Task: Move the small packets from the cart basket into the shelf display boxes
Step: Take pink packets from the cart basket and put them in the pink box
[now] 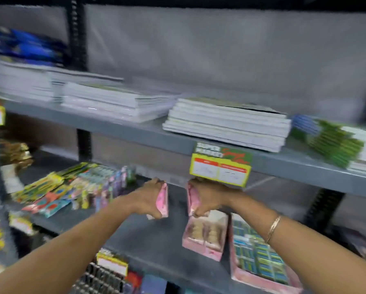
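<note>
Both my hands reach over the grey middle shelf (148,240). My left hand (150,198) grips a bunch of pink packets (163,200) held upright above the bare shelf. My right hand (207,196) grips another bunch of pink packets (191,198), just above the back end of a pink display box (205,236) that holds packets with biscuit pictures. To its right lies a second pink display box (260,257) filled with blue-green packets. The cart basket is out of view. The picture is blurred.
The upper shelf (135,128) carries stacks of notebooks (226,124) and a yellow price label (220,166) hangs right above my right hand. Colourful packets (71,187) lie at the left of the middle shelf. A black upright post (324,209) stands at the right.
</note>
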A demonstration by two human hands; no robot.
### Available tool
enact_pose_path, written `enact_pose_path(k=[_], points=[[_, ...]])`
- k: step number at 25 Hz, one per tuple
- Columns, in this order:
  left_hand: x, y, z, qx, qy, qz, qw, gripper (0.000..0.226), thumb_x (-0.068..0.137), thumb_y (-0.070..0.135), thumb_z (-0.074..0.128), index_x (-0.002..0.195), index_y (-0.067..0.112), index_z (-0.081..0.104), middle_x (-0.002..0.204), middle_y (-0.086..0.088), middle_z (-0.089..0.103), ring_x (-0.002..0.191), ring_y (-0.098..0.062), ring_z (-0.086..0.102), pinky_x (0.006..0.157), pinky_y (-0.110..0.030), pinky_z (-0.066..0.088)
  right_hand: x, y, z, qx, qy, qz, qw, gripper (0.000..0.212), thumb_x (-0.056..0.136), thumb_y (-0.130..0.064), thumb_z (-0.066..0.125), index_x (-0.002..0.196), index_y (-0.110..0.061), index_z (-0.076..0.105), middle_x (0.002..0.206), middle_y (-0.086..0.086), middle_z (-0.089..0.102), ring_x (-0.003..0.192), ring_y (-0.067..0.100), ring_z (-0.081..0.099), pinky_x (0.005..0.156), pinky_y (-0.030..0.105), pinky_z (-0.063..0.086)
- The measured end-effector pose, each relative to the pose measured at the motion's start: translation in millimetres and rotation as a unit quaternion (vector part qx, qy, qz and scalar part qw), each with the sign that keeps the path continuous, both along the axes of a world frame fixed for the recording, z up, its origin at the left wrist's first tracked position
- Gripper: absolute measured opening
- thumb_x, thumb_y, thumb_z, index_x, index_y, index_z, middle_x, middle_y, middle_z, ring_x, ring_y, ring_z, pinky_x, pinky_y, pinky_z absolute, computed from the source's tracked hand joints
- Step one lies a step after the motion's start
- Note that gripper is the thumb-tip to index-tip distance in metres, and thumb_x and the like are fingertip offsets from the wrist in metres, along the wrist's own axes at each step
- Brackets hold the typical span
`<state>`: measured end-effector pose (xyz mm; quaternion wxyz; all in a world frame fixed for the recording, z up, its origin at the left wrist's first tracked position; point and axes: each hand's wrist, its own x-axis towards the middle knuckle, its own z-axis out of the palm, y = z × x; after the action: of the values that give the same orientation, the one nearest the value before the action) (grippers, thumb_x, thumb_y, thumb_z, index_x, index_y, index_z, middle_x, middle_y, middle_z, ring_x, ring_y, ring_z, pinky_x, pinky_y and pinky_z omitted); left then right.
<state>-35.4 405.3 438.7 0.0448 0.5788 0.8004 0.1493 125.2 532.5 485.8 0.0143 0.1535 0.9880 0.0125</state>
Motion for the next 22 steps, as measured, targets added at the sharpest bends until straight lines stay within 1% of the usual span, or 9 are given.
enact_pose_path(k=[2,5,6,8,9,10,15,18,22], points=[[25,41,-3,-0.023,-0.009,-0.059,0.998,0.088,0.063,0.022,0.079,0.133,-0.002,0.031,0.127,-0.015,0.039,0.118,-0.028,0.039,0.098,-0.024,0.033,29,23,-9,-0.021,-0.018,-0.05,0.998,0.053,0.063,-0.026,0.079,0.103,0.002,0.058,0.105,0.022,0.062,0.098,0.033,0.058,0.074,0.032,0.048],[53,86,-19,-0.077,-0.01,-0.116,0.99,0.09,0.063,0.022,0.079,0.135,0.001,0.028,0.133,-0.014,0.037,0.122,-0.029,0.038,0.102,-0.03,0.035,52,43,-36,-0.038,-0.033,-0.094,0.994,0.068,0.068,-0.033,0.078,0.12,-0.002,0.049,0.12,0.02,0.051,0.113,0.031,0.045,0.086,0.03,0.042],[58,96,-26,-0.097,-0.005,-0.127,0.987,0.087,0.064,0.02,0.08,0.133,0.002,0.03,0.131,-0.013,0.038,0.12,-0.027,0.04,0.098,-0.028,0.038,53,46,-44,-0.043,-0.04,-0.109,0.992,0.07,0.068,-0.035,0.078,0.122,-0.003,0.047,0.124,0.019,0.049,0.115,0.031,0.043,0.087,0.03,0.042],[64,112,-40,-0.126,0.006,-0.136,0.983,0.076,0.063,0.016,0.08,0.125,0.005,0.036,0.121,-0.01,0.043,0.105,-0.022,0.046,0.075,-0.021,0.043,50,52,-62,-0.051,-0.046,-0.124,0.99,0.071,0.07,-0.037,0.077,0.124,-0.004,0.046,0.128,0.017,0.047,0.117,0.03,0.043,0.09,0.029,0.039],[65,117,-47,-0.137,0.01,-0.135,0.981,0.073,0.062,0.015,0.079,0.121,0.005,0.038,0.117,-0.009,0.044,0.101,-0.021,0.048,0.065,-0.018,0.039,47,54,-70,-0.057,-0.049,-0.126,0.989,0.071,0.07,-0.036,0.077,0.125,-0.003,0.046,0.128,0.017,0.047,0.119,0.03,0.042,0.092,0.028,0.037],[65,121,-54,-0.146,0.014,-0.135,0.98,0.072,0.062,0.015,0.08,0.12,0.006,0.039,0.117,-0.01,0.045,0.101,-0.022,0.049,0.063,-0.018,0.036,44,56,-77,-0.065,-0.051,-0.129,0.988,0.071,0.07,-0.035,0.077,0.125,-0.003,0.046,0.128,0.017,0.047,0.12,0.03,0.041,0.093,0.028,0.036],[63,134,-83,-0.136,0.025,-0.162,0.977,0.088,0.056,0.019,0.081,0.131,0.012,0.036,0.124,-0.007,0.046,0.113,-0.025,0.049,0.094,-0.031,0.045,39,69,-108,-0.054,-0.061,-0.149,0.985,0.079,0.07,-0.039,0.075,0.132,-0.007,0.039,0.13,0.017,0.043,0.123,0.031,0.038,0.105,0.032,0.03],[64,138,-93,-0.157,0.038,-0.165,0.973,0.085,0.059,0.021,0.081,0.13,0.008,0.036,0.123,-0.009,0.046,0.112,-0.026,0.048,0.095,-0.033,0.043,36,72,-121,-0.021,-0.074,-0.154,0.985,0.081,0.071,-0.043,0.072,0.134,-0.007,0.036,0.135,0.017,0.041,0.128,0.031,0.034,0.111,0.037,0.025],[62,142,-96,-0.179,0.021,-0.16,0.971,0.072,0.065,0.018,0.078,0.124,0.005,0.04,0.119,-0.011,0.047,0.11,-0.028,0.048,0.089,-0.033,0.045,36,72,-133,0.017,-0.108,-0.151,0.982,0.087,0.074,-0.05,0.068,0.138,-0.005,0.031,0.14,0.017,0.037,0.133,0.031,0.03,0.114,0.045,0.019]])
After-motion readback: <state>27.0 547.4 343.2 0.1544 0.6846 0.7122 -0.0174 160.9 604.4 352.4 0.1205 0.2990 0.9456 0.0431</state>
